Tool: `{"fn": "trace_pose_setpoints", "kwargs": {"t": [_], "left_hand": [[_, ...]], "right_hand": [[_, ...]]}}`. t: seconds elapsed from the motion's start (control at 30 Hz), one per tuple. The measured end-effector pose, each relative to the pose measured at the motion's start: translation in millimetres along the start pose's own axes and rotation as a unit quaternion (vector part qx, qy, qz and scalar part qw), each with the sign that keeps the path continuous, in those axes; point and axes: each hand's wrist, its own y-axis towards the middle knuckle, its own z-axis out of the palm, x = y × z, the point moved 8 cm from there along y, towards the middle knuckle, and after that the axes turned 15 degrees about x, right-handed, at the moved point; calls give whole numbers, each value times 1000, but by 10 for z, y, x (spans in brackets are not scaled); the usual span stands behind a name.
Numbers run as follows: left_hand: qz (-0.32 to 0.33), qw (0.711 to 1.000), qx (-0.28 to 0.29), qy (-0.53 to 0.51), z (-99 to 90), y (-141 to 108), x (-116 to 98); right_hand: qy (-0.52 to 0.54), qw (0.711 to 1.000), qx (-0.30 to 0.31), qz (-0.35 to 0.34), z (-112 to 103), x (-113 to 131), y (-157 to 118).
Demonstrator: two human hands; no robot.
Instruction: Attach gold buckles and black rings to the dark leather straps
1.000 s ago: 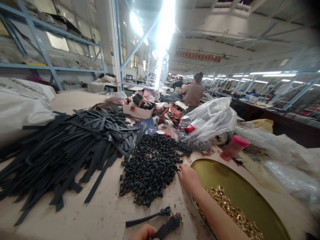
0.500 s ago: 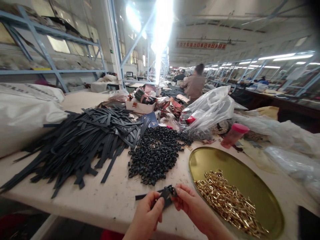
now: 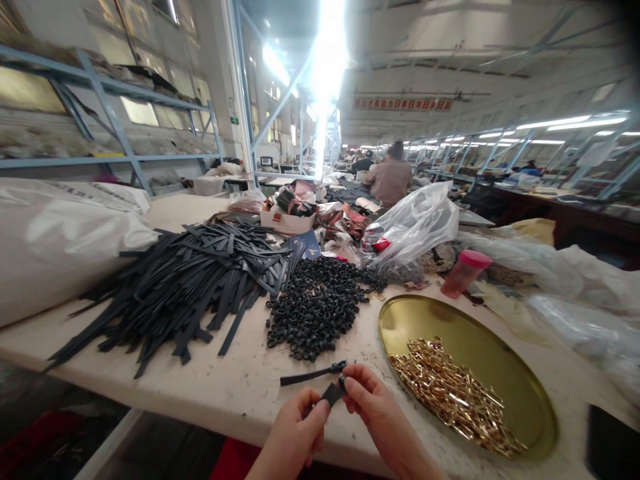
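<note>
Near the table's front edge, my left hand [image 3: 299,421] pinches a dark strap [image 3: 331,395] between thumb and fingers. Closed at the strap's far end is my right hand [image 3: 369,397], its fingertips on a small dark loop [image 3: 342,381]. Just beyond them another black strap with a buckle-like end [image 3: 311,377] lies on the table. A heap of small black loops [image 3: 320,307] sits ahead of my hands, with a large pile of black straps [image 3: 185,287] to its left. Gold metal buckles [image 3: 450,393] lie in a round gold tray [image 3: 480,340] at the right.
A white sack [image 3: 65,247] stands at the left of the table [image 3: 210,400]. Behind the heaps are a small box [image 3: 287,222], a clear plastic bag [image 3: 417,227] and a pink-lidded jar [image 3: 465,273]. Farther back, a person [image 3: 391,177] faces away.
The view has shifted slightly. The strap with the buckle-like end, earlier at my fingers, now shows apart beyond my hands. My right hand's fingers are closer to the held strap's end.
</note>
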Motion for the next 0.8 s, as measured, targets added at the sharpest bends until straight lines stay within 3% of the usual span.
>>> {"fn": "trace_pose_setpoints", "kwargs": {"t": [0.13,0.27,0.57,0.7,0.8], "left_hand": [[-15,989,64,-131,111,13,92],[-7,986,57,-155,117,27,100],[4,1000,-11,-17,5,134,192],[41,996,-44,66,-25,96,93],[64,987,-72,128,-33,47,-8]], "right_hand": [[-13,1000,13,-7,55,31,-73],[-27,1000,-5,-14,61,49,-91],[9,998,-49,-26,54,-269,-62],[18,995,-92,-38,33,-353,-101],[58,994,-90,-14,18,-358,-75]]}}
